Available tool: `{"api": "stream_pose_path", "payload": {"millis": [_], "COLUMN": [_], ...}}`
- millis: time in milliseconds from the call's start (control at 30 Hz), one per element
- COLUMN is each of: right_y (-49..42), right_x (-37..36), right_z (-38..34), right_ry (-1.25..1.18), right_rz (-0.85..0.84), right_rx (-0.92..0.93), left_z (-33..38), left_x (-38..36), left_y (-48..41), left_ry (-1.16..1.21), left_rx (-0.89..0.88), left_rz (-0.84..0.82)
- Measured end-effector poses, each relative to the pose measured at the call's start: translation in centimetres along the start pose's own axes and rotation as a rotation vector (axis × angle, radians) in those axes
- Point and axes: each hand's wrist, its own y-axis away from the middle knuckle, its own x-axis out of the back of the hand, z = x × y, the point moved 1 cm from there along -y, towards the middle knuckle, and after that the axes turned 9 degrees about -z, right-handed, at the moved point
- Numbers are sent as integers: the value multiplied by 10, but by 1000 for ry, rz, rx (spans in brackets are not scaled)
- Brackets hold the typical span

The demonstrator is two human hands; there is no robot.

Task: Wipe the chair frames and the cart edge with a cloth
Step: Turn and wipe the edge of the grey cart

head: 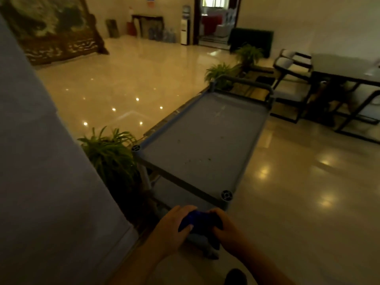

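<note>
Both hands bunch a dark blue cloth just before the near end of the grey cart.

The left hand (174,229) and the right hand (228,233) are close together, both clamped on the crumpled dark blue cloth (198,222), which sits low in front of the near edge of the long grey plastic cart (203,140). To wipe well, I think the cloth should be folded to a flat pad, pressed on the raised rim and drawn along it in one direction, going around the round corner cap (226,195). The dark metal chair frames (292,93) stand well apart, at the far right beside a dark worktop (347,68). The picture is dim and blurred; whether the cloth touches the cart I cannot tell, and the lower shelf is mostly hidden.
</note>
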Motion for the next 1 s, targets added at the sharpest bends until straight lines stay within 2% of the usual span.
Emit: {"api": "stream_pose_path", "payload": {"millis": [167,433,633,800,1000], "right_y": [-9,-75,-118,-149,-174], "right_x": [55,145,198,215,220], "right_z": [27,50,63,65,57], "right_ry": [2,52,106,195,293], "right_rz": [107,90,-26,-147,-296], "right_rx": [-4,84,91,91,68], "left_z": [32,59,71,57,31], "left_x": [-3,4,-2,-13,-18], "left_y": [-59,-144,-197,-221,-233], "left_ry": [-62,-51,-33,-31,28], "left_rx": [-59,39,122,162,229], "left_rz": [-9,84,103,137,45]}}
